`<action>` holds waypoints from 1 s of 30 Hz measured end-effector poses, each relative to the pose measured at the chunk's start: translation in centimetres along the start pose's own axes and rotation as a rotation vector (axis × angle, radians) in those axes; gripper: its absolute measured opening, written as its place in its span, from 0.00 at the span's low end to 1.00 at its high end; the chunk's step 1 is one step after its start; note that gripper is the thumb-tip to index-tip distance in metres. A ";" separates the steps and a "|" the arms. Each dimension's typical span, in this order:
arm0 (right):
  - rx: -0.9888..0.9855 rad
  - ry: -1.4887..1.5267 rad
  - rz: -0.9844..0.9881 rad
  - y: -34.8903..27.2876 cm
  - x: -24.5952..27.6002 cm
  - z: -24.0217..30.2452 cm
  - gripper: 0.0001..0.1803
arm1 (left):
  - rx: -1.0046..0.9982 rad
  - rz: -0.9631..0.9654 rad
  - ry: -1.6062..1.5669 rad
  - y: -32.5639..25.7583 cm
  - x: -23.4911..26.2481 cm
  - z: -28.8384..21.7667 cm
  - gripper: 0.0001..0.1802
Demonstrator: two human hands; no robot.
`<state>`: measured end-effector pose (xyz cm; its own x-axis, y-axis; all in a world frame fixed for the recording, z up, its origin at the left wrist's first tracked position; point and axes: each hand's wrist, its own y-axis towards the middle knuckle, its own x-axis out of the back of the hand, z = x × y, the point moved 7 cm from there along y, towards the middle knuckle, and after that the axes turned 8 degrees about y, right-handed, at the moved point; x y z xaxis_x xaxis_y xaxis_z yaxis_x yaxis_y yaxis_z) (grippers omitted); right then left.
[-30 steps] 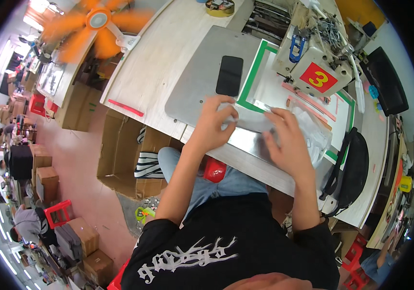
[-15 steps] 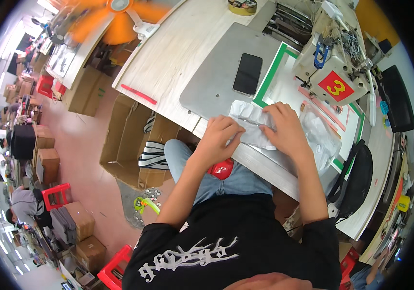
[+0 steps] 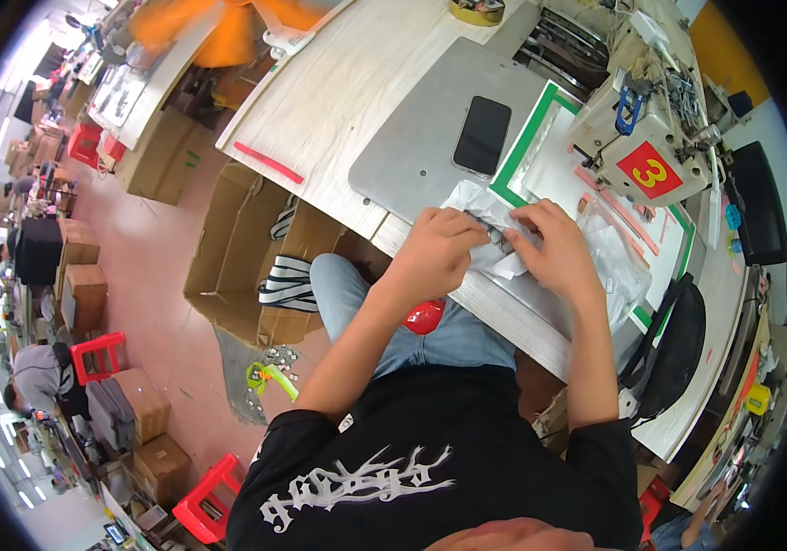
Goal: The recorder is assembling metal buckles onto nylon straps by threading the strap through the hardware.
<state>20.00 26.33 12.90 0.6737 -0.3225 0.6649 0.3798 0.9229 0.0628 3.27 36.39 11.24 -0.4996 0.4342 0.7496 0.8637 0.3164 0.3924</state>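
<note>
Over the front edge of the table, my left hand [image 3: 434, 250] has its fingertips and thumb pinched on a crumpled, thin white plastic bag [image 3: 472, 198]. Facing it, my right hand [image 3: 557, 253] grips the same bag between a curled index finger and thumb. A small dark grey bit shows between the fingertips, too small to name. More crumpled clear-white plastic [image 3: 618, 266] lies just right of my right hand. A black phone [image 3: 482, 135] rests on a grey metal plate [image 3: 402, 138] beyond my hands.
A sewing machine [image 3: 641, 138] stands at the back right beside a green-bordered white board [image 3: 526, 138]. A black pouch [image 3: 673, 354] lies at the right. Left below the table is an open cardboard box [image 3: 228, 248] with striped fabric [image 3: 288, 285]. An orange fan [image 3: 223, 37] spins at the far left.
My left hand has moved slightly right and turned more knuckles-up over the white bag. The bag is more bunched between both hands. The view has shifted a little.
</note>
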 end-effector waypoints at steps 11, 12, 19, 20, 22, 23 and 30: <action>-0.069 0.171 -0.099 -0.8 0.3 -1.4 0.14 | -0.179 0.182 0.018 -0.5 -3.3 -4.8 0.28; -0.074 0.170 -0.101 -0.9 0.4 -1.5 0.14 | -0.182 0.200 0.007 -0.6 -3.7 -5.6 0.31; -0.126 0.241 -0.102 -0.9 0.8 -1.7 0.14 | -0.242 0.215 0.050 -1.9 -3.5 -6.6 0.24; -0.136 0.251 -0.097 -0.9 0.8 -1.7 0.13 | -0.243 0.208 0.026 -1.9 -3.4 -6.6 0.23; -0.138 0.259 -0.087 -0.8 0.8 -2.1 0.13 | -0.171 0.202 -0.044 -1.7 -4.1 -5.5 0.21; -0.137 0.267 -0.074 -0.7 0.7 -2.3 0.12 | -0.096 0.194 -0.113 -1.6 -4.3 -4.8 0.20; -0.137 0.288 -0.092 -0.8 0.3 -3.7 0.10 | -0.037 0.040 0.129 1.2 -5.1 -6.2 0.15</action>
<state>22.21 24.78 10.31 0.7767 -0.4678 0.4218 0.5162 0.8565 -0.0006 7.26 29.34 11.19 -0.4537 0.3334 0.8265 0.8860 0.2683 0.3782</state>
